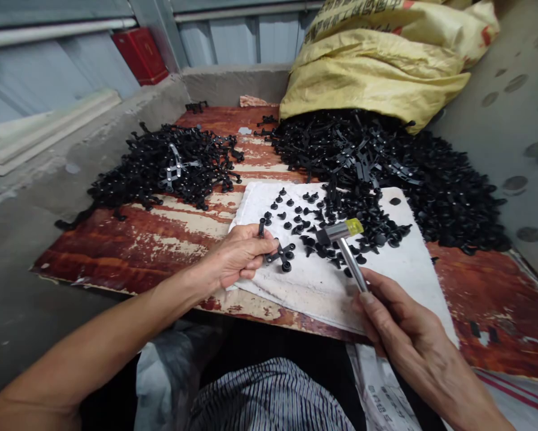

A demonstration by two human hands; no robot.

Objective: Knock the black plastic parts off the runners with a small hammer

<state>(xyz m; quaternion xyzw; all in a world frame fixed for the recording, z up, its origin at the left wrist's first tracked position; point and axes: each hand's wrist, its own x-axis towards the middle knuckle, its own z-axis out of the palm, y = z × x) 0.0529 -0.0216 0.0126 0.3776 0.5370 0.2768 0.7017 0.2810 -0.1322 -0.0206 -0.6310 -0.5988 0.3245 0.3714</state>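
Note:
My left hand (pixel 239 254) pinches a black jointed plastic part (pixel 278 254) with round ends, just above the white cloth (pixel 260 203). In my right hand (pixel 395 323) is a small hammer (pixel 352 263); its metal head has one yellow face and one dark face. The hammer head is over several small black disc-shaped caps with stems (pixel 298 221) spread on the cloth. My right fingers wrap around the handle, whose lower end is hidden.
A pile of black jointed parts (pixel 161 161) lies left on the worn red board (pixel 161 239). From a yellow woven sack (pixel 368 72), more jointed parts (pixel 341 143) spill out at the back. A heap of black pieces (pixel 458 191) lies right, beside a spotted panel (pixel 511 114).

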